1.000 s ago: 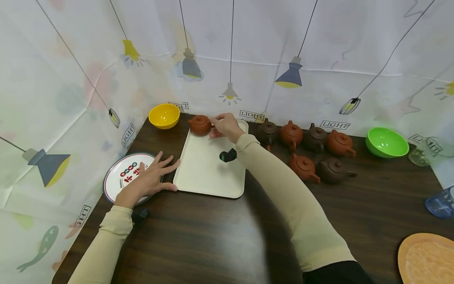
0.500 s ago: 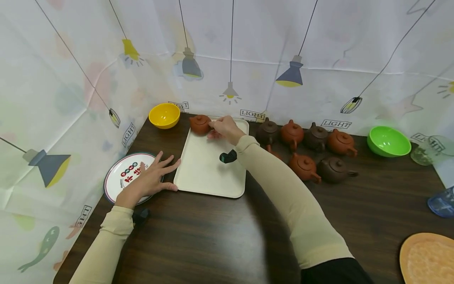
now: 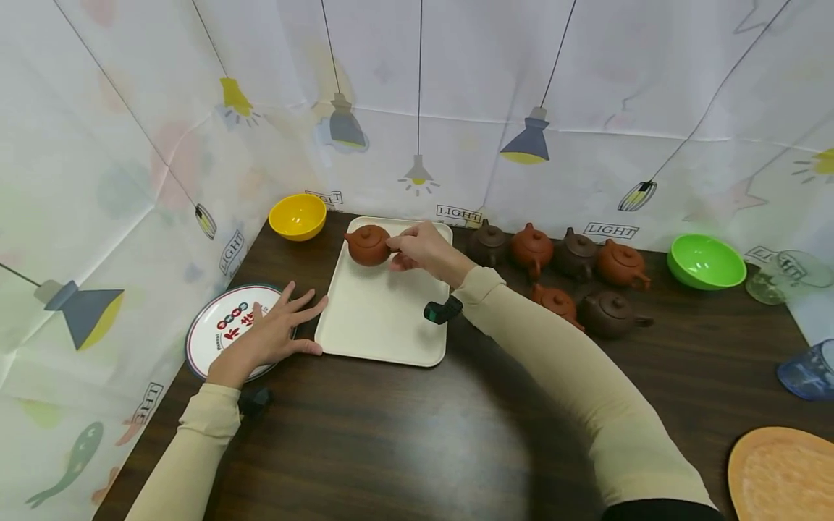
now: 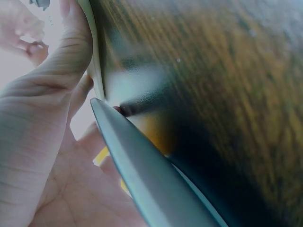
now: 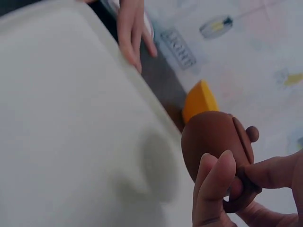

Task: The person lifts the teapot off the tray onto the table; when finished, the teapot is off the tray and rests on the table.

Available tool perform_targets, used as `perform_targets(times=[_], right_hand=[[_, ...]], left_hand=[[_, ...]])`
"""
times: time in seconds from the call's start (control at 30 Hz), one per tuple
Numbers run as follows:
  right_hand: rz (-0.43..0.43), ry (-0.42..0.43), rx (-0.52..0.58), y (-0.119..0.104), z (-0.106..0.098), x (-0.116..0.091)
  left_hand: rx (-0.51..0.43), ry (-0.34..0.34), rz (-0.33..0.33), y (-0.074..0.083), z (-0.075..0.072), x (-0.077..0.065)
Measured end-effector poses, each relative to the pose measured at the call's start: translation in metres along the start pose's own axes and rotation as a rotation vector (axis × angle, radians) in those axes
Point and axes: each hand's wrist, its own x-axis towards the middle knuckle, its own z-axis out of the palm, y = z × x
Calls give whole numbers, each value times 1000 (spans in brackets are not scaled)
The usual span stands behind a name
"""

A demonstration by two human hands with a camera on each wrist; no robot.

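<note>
My right hand (image 3: 426, 253) pinches the handle of a reddish-brown clay teapot (image 3: 368, 246). The pot is over the far left part of a cream rectangular tray (image 3: 384, 318), its spout pointing left. In the right wrist view the teapot (image 5: 210, 139) shows its lid knob, and a shadow falls on the tray beside it; whether its base touches the tray is unclear. My left hand (image 3: 270, 336) spreads its fingers at the tray's left edge, fingertips and thumb touching the rim. Under that hand is a white plate (image 3: 208, 340) with red lettering, partly covered.
Several teapots, dark (image 3: 610, 312) and reddish (image 3: 532, 247), stand right of the tray, some behind my right arm. A yellow bowl (image 3: 297, 217) is at back left, a green bowl (image 3: 706, 262) at back right. Glasses (image 3: 808, 373) and a wooden board (image 3: 782, 474) lie farther right.
My right hand has drawn the teapot a little nearer to me and slightly right, from the tray's far left corner. The left hand stays at the tray's edge.
</note>
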Motion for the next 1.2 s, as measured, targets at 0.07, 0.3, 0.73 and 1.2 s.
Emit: perform_targets(times=[0.07, 0.3, 0.73, 1.2], right_hand=[[-17, -18, -3, -1, -2, -15], [-98, -86, -72, 17, -12, -71], [-216, -18, -204, 81, -74, -188], [-42, 367, -19, 181, -187, -285]], left_hand=[[1, -1, 5, -1, -4, 1], [15, 6, 26, -15, -6, 4], [15, 54, 77, -58, -8, 4], [40, -3, 8, -51, -29, -16]])
